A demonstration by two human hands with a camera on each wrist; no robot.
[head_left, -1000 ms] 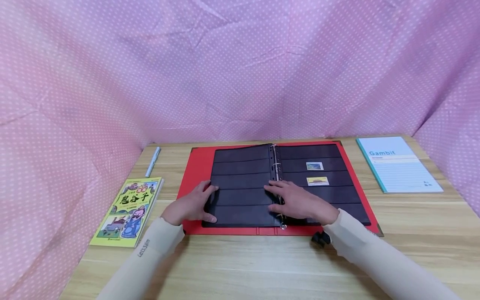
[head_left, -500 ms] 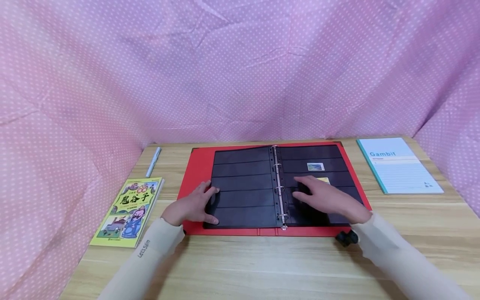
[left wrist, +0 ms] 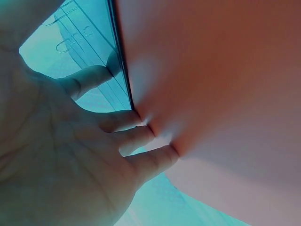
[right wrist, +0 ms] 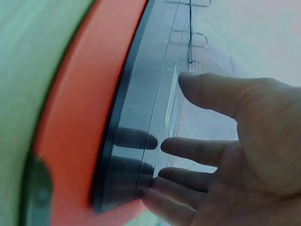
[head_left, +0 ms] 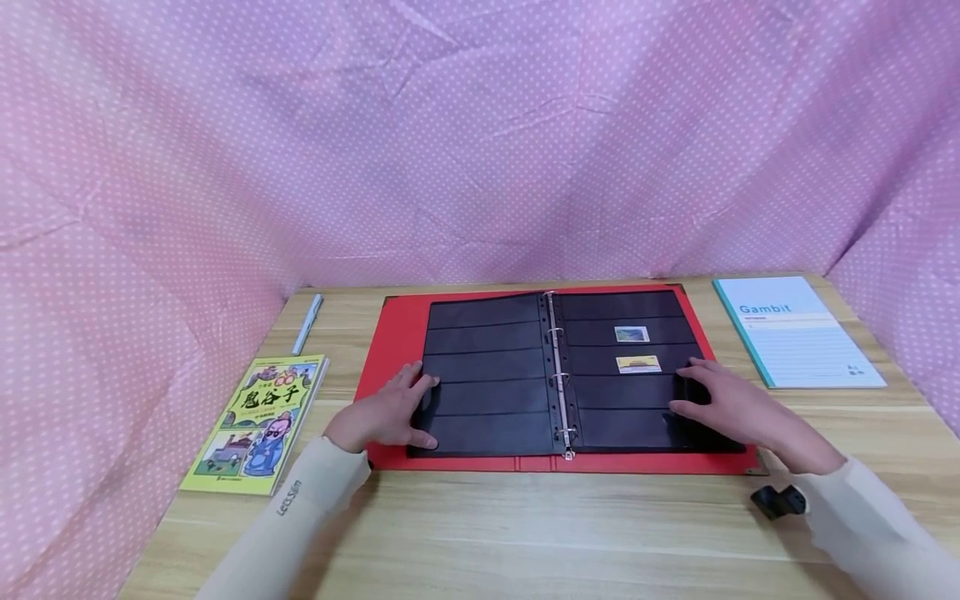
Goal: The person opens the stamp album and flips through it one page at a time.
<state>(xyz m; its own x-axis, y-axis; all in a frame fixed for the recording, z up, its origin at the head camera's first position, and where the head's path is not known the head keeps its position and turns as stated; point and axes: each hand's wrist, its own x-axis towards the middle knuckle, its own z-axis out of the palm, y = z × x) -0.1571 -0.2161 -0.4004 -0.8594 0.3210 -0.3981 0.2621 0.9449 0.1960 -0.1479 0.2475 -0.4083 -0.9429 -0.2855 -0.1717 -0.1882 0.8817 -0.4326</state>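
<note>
A red ring binder (head_left: 401, 333) lies spread on the table, with black pocket pages (head_left: 487, 367) on both sides of its metal rings (head_left: 557, 375). Two stamps sit in the right page: a blue-green stamp (head_left: 632, 334) and, below it, a yellow stamp (head_left: 638, 364). My left hand (head_left: 386, 410) rests at the outer edge of the left page; in the left wrist view its fingertips (left wrist: 171, 149) touch the red cover. Over the outer edge of the right page is my right hand (head_left: 731, 404), fingers spread and holding nothing; the right wrist view shows their reflections in the glossy page.
At the left lie a yellow comic-style book (head_left: 255, 425) and a pale blue pen (head_left: 307, 323). A light blue notebook (head_left: 802, 329) marked Gambit lies at the back right. A pink dotted cloth (head_left: 480, 150) hangs behind the wooden table (head_left: 480, 533).
My right hand has moved from the rings rightward across the right page to its outer edge, uncovering the yellow stamp again. The left hand has stayed in place.
</note>
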